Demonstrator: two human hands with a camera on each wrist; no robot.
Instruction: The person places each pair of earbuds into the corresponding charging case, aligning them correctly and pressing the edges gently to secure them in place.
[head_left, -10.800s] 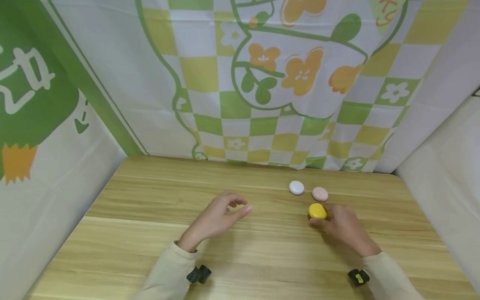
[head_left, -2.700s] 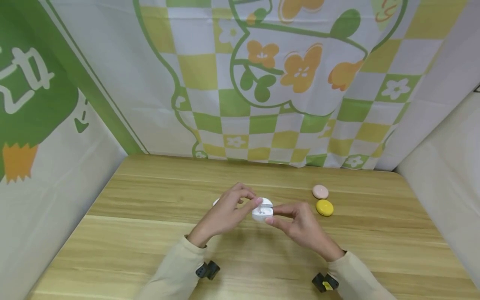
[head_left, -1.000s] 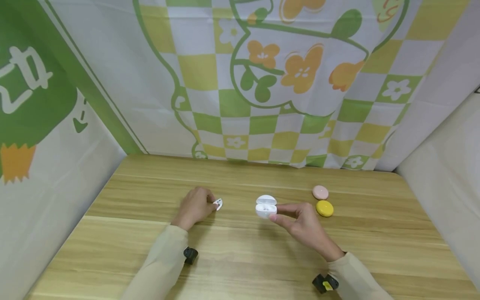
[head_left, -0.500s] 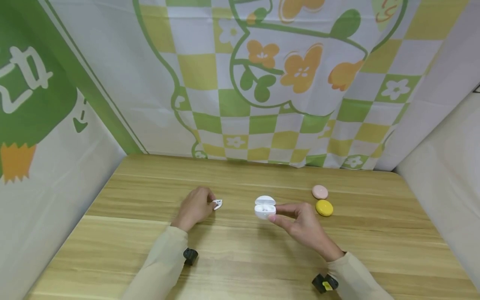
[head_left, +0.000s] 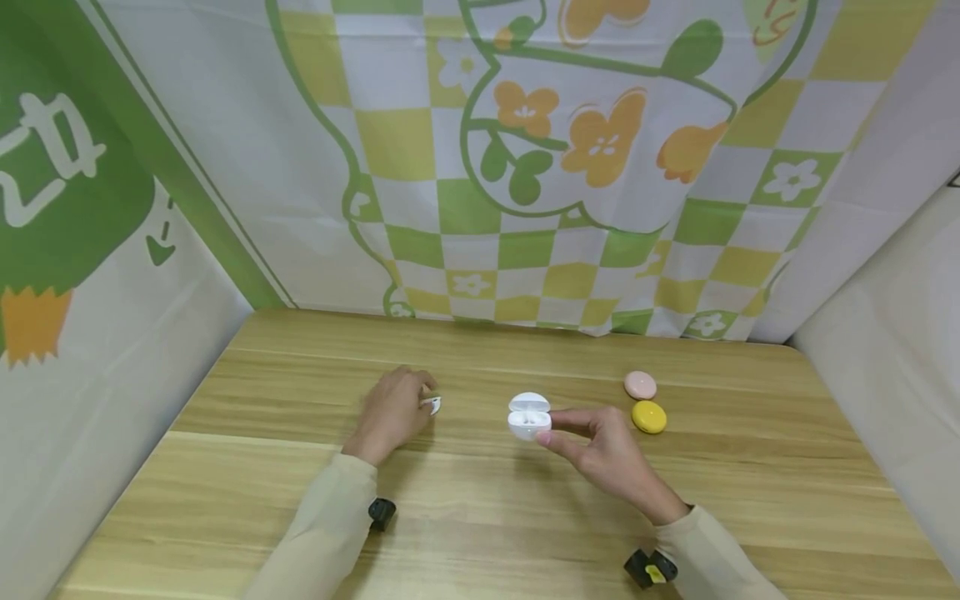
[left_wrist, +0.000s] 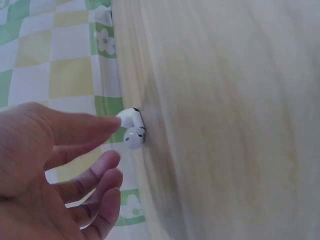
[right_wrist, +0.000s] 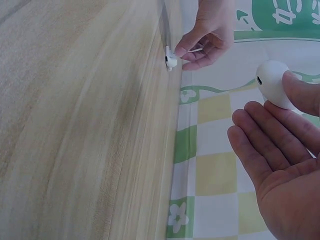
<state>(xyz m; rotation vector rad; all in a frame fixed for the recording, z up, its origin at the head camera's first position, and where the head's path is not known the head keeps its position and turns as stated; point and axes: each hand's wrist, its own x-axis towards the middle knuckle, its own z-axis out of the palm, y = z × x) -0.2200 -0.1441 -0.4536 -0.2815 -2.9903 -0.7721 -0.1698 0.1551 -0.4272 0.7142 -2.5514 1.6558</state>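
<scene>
My right hand (head_left: 611,446) pinches a white rounded earbud case (head_left: 529,427) between thumb and fingers, above the middle of the table. Its lid (head_left: 529,402) stands up, baring the inside. In the right wrist view the case (right_wrist: 274,85) shows a small dark port. Further left, my left hand (head_left: 393,408) is low at the table with thumb and index finger together. A thin white earbud stem (right_wrist: 197,50) sticks out of that pinch. Right at the fingertips lies another white earbud (head_left: 436,406), also seen close up in the left wrist view as an earbud (left_wrist: 134,137) with dark spots.
A pink round macaron-like disc (head_left: 641,385) and a yellow one (head_left: 649,417) lie on the wooden table (head_left: 480,517) beyond the right hand. A checkered cloth (head_left: 525,275) hangs along the back edge, with white cloth walls at both sides.
Since the earliest frame, the yellow disc has been set down and the white case lifted and opened. Lately the left hand went from the case to the earbuds; one is now in its pinch.
</scene>
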